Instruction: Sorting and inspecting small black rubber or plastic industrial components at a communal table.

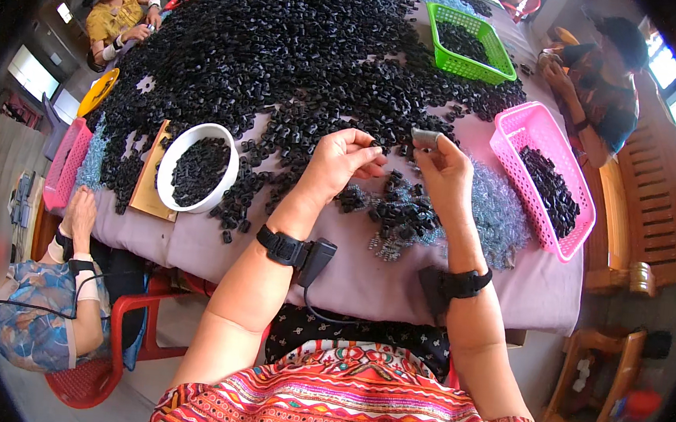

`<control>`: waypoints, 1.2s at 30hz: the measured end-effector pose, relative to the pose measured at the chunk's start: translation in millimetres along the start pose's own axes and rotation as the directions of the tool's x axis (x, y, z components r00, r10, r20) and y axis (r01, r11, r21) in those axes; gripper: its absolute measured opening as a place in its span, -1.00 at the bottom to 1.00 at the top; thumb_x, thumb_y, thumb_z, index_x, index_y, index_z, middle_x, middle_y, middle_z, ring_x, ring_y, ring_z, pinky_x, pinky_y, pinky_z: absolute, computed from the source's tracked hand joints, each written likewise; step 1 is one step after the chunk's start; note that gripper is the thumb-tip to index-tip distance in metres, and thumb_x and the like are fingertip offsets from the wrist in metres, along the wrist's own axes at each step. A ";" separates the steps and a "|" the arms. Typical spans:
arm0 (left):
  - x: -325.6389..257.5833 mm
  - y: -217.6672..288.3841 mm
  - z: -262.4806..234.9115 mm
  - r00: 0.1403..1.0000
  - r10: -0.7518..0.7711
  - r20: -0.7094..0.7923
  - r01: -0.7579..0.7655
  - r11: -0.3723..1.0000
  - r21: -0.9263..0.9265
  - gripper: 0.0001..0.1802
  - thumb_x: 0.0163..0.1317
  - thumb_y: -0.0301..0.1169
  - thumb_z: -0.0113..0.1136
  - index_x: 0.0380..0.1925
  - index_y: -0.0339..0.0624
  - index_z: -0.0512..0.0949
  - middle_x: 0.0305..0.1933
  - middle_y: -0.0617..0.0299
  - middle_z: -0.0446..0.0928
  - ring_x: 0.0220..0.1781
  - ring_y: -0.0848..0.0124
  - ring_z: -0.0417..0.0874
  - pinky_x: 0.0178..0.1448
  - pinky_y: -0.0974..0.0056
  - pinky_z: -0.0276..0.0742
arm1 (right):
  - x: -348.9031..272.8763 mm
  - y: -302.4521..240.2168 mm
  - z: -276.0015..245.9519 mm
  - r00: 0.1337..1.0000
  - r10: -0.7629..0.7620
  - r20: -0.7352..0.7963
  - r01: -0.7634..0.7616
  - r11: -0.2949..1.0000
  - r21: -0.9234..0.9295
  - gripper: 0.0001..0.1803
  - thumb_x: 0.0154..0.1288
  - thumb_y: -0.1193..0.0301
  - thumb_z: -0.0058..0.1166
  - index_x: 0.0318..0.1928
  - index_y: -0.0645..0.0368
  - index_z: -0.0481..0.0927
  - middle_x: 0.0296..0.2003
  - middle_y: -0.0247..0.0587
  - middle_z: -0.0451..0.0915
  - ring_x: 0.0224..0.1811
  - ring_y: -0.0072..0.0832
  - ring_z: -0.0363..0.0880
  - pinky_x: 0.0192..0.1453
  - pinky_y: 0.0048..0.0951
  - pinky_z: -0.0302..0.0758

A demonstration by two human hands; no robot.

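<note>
Over the near part of a cloth-covered table, my two hands are held close together but apart. My left hand (340,166) is closed in a pinch, with what looks like a small black plastic piece (376,143) at its fingertips. On my right hand (446,177) a grey wrap (427,139) covers a finger; thumb and finger are bent together, and anything between them is too small to make out. Beneath the hands lies a small heap of black pieces (405,216) mixed with shiny coils. A mound of pale, spring-like coils (496,215) spreads beside my right wrist.
A large pile of black pieces (288,40) covers the table's far part. Around it stand a white bowl (231,172), a pink basket (511,128), a green basket (476,73) and a wooden board (148,188). Co-workers sit at left (37,298), far left (115,19) and right (602,89).
</note>
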State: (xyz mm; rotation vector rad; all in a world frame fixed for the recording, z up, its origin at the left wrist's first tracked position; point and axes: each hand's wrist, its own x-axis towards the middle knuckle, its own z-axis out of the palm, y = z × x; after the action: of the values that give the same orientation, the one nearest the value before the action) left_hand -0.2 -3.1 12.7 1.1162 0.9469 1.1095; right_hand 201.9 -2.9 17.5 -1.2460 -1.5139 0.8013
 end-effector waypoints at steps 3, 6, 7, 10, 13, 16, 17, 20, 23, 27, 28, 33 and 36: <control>2.4 -4.0 -1.6 0.998 0.047 -0.045 -0.049 0.998 -0.048 -0.83 0.31 -0.44 0.23 -0.15 -0.26 0.54 -0.27 0.17 0.70 -0.33 0.46 0.73 -0.26 0.43 0.62 | -3.0 4.4 3.8 0.990 -0.099 0.101 0.110 0.988 -0.105 -0.78 0.17 0.57 0.20 -0.12 0.23 0.65 -0.36 -0.11 0.63 -0.37 -0.50 0.60 -0.25 -0.44 0.50; 3.1 -6.0 -8.0 0.992 0.081 -0.095 -0.084 0.996 -0.032 -0.82 0.30 -0.42 0.26 -0.15 -0.23 0.57 -0.24 0.18 0.70 -0.32 0.47 0.72 -0.22 0.42 0.62 | -9.5 -16.2 11.5 0.974 -0.121 0.192 0.173 0.944 -0.281 -0.83 0.11 0.56 0.19 -0.24 0.27 0.61 -0.36 -0.06 0.58 -0.34 -0.15 0.61 -0.24 -0.28 0.52; 3.8 -5.2 -8.5 0.989 0.095 -0.114 -0.098 0.995 -0.017 -0.81 0.30 -0.40 0.27 -0.14 -0.21 0.58 -0.21 0.17 0.70 -0.30 0.47 0.72 -0.18 0.41 0.62 | -9.3 -16.5 12.5 0.974 -0.124 0.192 0.176 0.943 -0.283 -0.83 0.11 0.56 0.19 -0.24 0.27 0.61 -0.36 -0.06 0.58 -0.34 -0.15 0.61 -0.24 -0.28 0.52; 3.6 -4.7 -9.8 0.984 0.083 -0.157 -0.093 0.994 -0.058 -0.83 0.29 -0.40 0.29 -0.17 -0.19 0.59 -0.22 0.18 0.71 -0.32 0.50 0.71 -0.18 0.42 0.60 | -9.1 -11.7 19.0 0.955 -0.148 0.258 0.243 0.890 -0.387 -0.85 0.08 0.54 0.20 -0.28 0.25 0.59 -0.35 -0.07 0.56 -0.28 -0.08 0.59 -0.18 -0.21 0.53; 4.1 -5.2 -9.1 0.982 0.080 -0.170 -0.092 0.993 -0.067 -0.84 0.28 -0.39 0.29 -0.18 -0.18 0.60 -0.23 0.19 0.71 -0.33 0.52 0.70 -0.20 0.44 0.59 | -9.6 -7.3 28.4 0.902 -0.294 0.317 0.410 0.816 -0.408 -0.89 0.07 0.52 0.20 -0.34 0.19 0.59 -0.36 -0.13 0.55 -0.16 -0.11 0.57 -0.08 -0.16 0.54; 3.1 -3.5 -9.0 0.981 0.072 -0.181 -0.084 0.995 -0.059 -0.84 0.29 -0.39 0.29 -0.18 -0.18 0.60 -0.23 0.20 0.71 -0.34 0.53 0.70 -0.21 0.45 0.59 | -5.5 -0.8 33.4 0.884 -0.324 0.337 0.459 0.738 -0.495 -0.89 0.07 0.50 0.21 -0.35 0.17 0.59 -0.37 -0.15 0.55 -0.17 -0.14 0.57 -0.09 -0.17 0.55; 2.9 -2.7 -8.8 0.980 0.072 -0.183 -0.085 0.995 -0.060 -0.84 0.29 -0.39 0.29 -0.18 -0.18 0.60 -0.23 0.20 0.71 -0.34 0.53 0.70 -0.21 0.45 0.59 | -5.8 0.0 34.4 0.883 -0.324 0.339 0.460 0.737 -0.495 -0.89 0.07 0.50 0.21 -0.35 0.17 0.59 -0.37 -0.15 0.55 -0.17 -0.14 0.57 -0.09 -0.17 0.55; 2.1 -1.2 -8.7 0.977 0.085 -0.196 -0.099 0.993 -0.061 -0.83 0.29 -0.38 0.29 -0.18 -0.18 0.60 -0.23 0.20 0.71 -0.34 0.54 0.70 -0.22 0.45 0.58 | -8.7 -0.3 37.8 0.873 -0.345 0.345 0.482 0.721 -0.497 -0.88 0.06 0.49 0.23 -0.34 0.15 0.60 -0.37 -0.16 0.55 -0.17 -0.16 0.57 -0.09 -0.18 0.55; 2.8 -0.7 -9.2 0.978 0.081 -0.191 -0.093 0.994 -0.055 -0.83 0.29 -0.39 0.28 -0.18 -0.19 0.59 -0.24 0.20 0.71 -0.35 0.54 0.69 -0.23 0.45 0.58 | -10.8 -3.8 39.2 0.858 -0.350 0.375 0.505 0.710 -0.492 -0.87 0.04 0.48 0.25 -0.35 0.16 0.59 -0.37 -0.16 0.55 -0.17 -0.16 0.57 -0.10 -0.18 0.55; 4.8 -7.4 -11.3 0.976 0.085 -0.199 -0.093 0.995 -0.032 -0.83 0.29 -0.39 0.29 -0.17 -0.20 0.59 -0.25 0.21 0.71 -0.36 0.54 0.69 -0.24 0.46 0.57 | -11.8 -1.8 37.9 0.874 -0.332 0.355 0.478 0.718 -0.506 -0.84 0.02 0.48 0.26 -0.33 0.15 0.61 -0.37 -0.17 0.56 -0.20 -0.16 0.58 -0.12 -0.19 0.56; 5.3 -7.9 -12.0 0.975 0.081 -0.206 -0.089 0.996 -0.028 -0.82 0.29 -0.39 0.28 -0.17 -0.20 0.59 -0.25 0.21 0.71 -0.36 0.55 0.68 -0.24 0.47 0.57 | -10.5 -1.6 37.6 0.871 -0.348 0.346 0.484 0.724 -0.491 -0.84 0.02 0.49 0.26 -0.32 0.16 0.62 -0.37 -0.17 0.57 -0.23 -0.15 0.59 -0.14 -0.20 0.57; 5.5 -12.6 -8.5 0.995 0.073 -0.064 -0.065 0.990 0.125 -0.82 0.29 -0.43 0.28 -0.16 -0.28 0.60 -0.27 0.22 0.69 -0.35 0.55 0.67 -0.23 0.44 0.60 | -4.5 -2.1 20.2 0.996 -0.066 0.064 0.071 0.995 -0.075 -0.85 0.20 0.54 0.19 -0.20 0.23 0.69 -0.38 -0.21 0.67 -0.39 -0.52 0.62 -0.25 -0.47 0.55; 4.2 -14.3 -4.6 0.998 0.056 0.016 -0.058 0.986 0.153 -0.82 0.26 -0.50 0.28 -0.15 -0.33 0.61 -0.26 0.22 0.69 -0.31 0.53 0.68 -0.17 0.40 0.64 | -1.3 -0.7 16.8 0.995 0.053 0.089 -0.061 0.995 0.084 -0.86 0.26 0.52 0.18 -0.19 0.31 0.67 -0.41 -0.27 0.68 -0.35 -0.69 0.59 -0.26 -0.56 0.52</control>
State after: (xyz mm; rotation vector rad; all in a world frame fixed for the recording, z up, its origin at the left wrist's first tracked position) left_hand -1.1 0.8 -2.3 1.2808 1.0104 1.0895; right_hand 185.7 -2.8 12.6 -1.2081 -1.5017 0.9602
